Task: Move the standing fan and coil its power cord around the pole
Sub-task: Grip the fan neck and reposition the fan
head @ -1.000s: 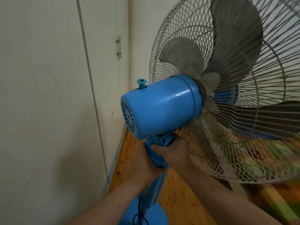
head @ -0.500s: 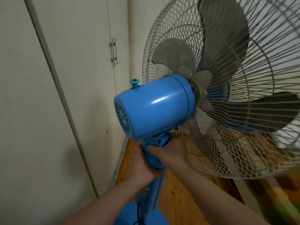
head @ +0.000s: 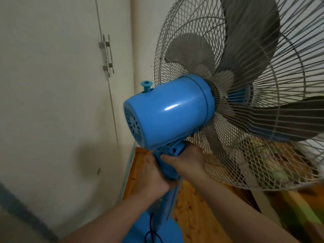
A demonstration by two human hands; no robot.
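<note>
A blue standing fan (head: 168,116) fills the middle of the view, motor housing towards me, its white wire cage (head: 254,155) and grey blades to the right. My left hand (head: 150,174) and my right hand (head: 187,163) both grip the blue neck just under the motor housing, one from each side. Below them the blue pole (head: 166,204) runs down to the blue base (head: 168,230). A dark power cord (head: 151,230) hangs along the pole and loops on the base. Where the cord ends is hidden.
White cupboard doors (head: 61,85) with metal handles (head: 107,55) stand close on the left, a white wall corner behind the fan. A wooden floor (head: 192,207) lies below. Something green and patterned (head: 289,199) lies at the lower right behind the cage.
The view has swung left: the cupboard handles and door seam have shifted right and a further door edge came in at lower left. Both hands keep the same grip on the fan's neck.
</note>
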